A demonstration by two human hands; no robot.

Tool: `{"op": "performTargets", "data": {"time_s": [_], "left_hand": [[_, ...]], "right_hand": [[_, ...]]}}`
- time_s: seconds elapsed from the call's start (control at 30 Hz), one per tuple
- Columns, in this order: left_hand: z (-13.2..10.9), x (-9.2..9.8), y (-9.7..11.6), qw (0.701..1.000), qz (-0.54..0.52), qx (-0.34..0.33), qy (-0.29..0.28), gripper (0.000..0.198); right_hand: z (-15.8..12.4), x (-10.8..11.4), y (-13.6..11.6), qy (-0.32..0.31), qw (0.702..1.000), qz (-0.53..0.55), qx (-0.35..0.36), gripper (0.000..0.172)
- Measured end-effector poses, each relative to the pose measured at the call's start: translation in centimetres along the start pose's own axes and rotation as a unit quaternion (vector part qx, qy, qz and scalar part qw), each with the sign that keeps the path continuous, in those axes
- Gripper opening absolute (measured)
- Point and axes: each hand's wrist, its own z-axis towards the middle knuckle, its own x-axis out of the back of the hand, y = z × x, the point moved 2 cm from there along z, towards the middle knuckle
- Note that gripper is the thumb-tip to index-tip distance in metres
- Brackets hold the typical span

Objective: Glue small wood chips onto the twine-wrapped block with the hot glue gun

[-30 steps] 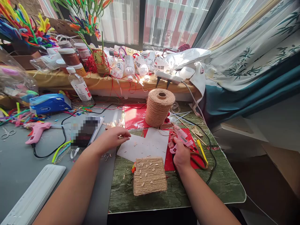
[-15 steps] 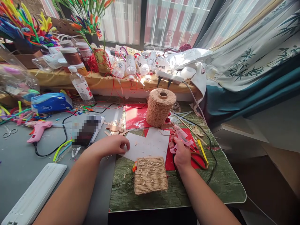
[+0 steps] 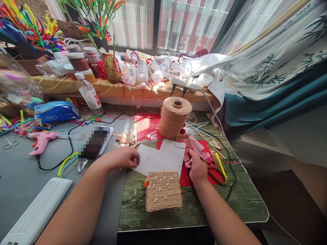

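Note:
My right hand [image 3: 198, 167] is wrapped round a pink hot glue gun [image 3: 196, 144], its nozzle end towards the twine spool. My left hand [image 3: 129, 157] rests at the left edge of a white paper sheet [image 3: 153, 160], fingers curled in; whatever they may hold is hidden. Nearer me, between my forearms, sits a twine-wrapped box [image 3: 164, 195] with several small pale chips scattered on its top. A bit of orange and red fuzz [image 3: 146, 182] shows at its left corner. Small pale petal-like pieces lie on the paper. Beyond it stands a big spool of jute twine [image 3: 175, 117].
Wooden sticks [image 3: 126, 139] lie left of the spool, near a phone [image 3: 94, 143]. A yellow cutter [image 3: 221, 166] and black cord lie right of my right hand. Further left are a second pink glue gun [image 3: 43, 142], scissors [image 3: 11, 143] and a white case [image 3: 38, 211].
Both hands stay almost where they were, the right still round the glue gun. The left hand's fingers have shifted very slightly left. The twine-wrapped box looks the same.

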Motion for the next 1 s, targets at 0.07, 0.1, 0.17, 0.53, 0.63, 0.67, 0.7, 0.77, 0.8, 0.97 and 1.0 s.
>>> {"op": "performTargets", "data": {"time_s": [0.07,0.1,0.17,0.53,0.63,0.67,0.7,0.77,0.8,0.97,1.0], "left_hand": [[-0.2,0.4,0.1,1.0,-0.018,-0.004,0.013,0.015],[-0.3,0.7,0.2,0.999,-0.029,-0.008,0.021,0.014],[-0.5,1.2,0.6,0.998,-0.049,-0.024,0.037,0.014],[0.1,1.4,2.3,0.941,-0.275,-0.13,0.147,0.018],[0.4,1.3,2.2,0.944,-0.251,-0.143,0.158,0.015],[0.5,1.3,2.1,0.947,-0.236,-0.148,0.162,0.015],[0.6,1.3,2.0,0.95,-0.219,-0.15,0.167,0.014],[0.7,1.3,1.8,0.956,-0.185,-0.148,0.173,0.014],[0.8,1.3,1.7,0.958,-0.173,-0.148,0.175,0.014],[0.7,1.3,1.4,0.954,-0.17,-0.17,0.18,0.011],[0.7,1.3,1.4,0.952,-0.175,-0.175,0.179,0.01]], "right_hand": [[0.0,0.1,0.1,-0.001,1.0,0.003,0.004,0.013],[0.1,0.1,0.1,-0.002,1.0,0.004,0.005,0.013],[0.1,0.1,0.1,-0.004,1.0,0.006,0.007,0.013],[0.0,0.0,0.2,-0.008,1.0,-0.008,0.011,0.015],[0.0,0.1,0.2,-0.012,1.0,-0.011,0.009,0.015],[0.0,0.1,0.3,-0.014,1.0,-0.011,0.007,0.015],[0.0,0.1,0.3,-0.015,1.0,-0.012,0.005,0.015],[0.0,0.0,0.3,-0.017,1.0,-0.012,0.005,0.015],[0.0,0.0,0.2,-0.017,1.0,-0.011,0.006,0.015],[0.0,0.0,0.1,-0.018,1.0,-0.016,0.002,0.015],[0.0,0.0,0.1,-0.019,1.0,-0.015,0.001,0.015]]}}
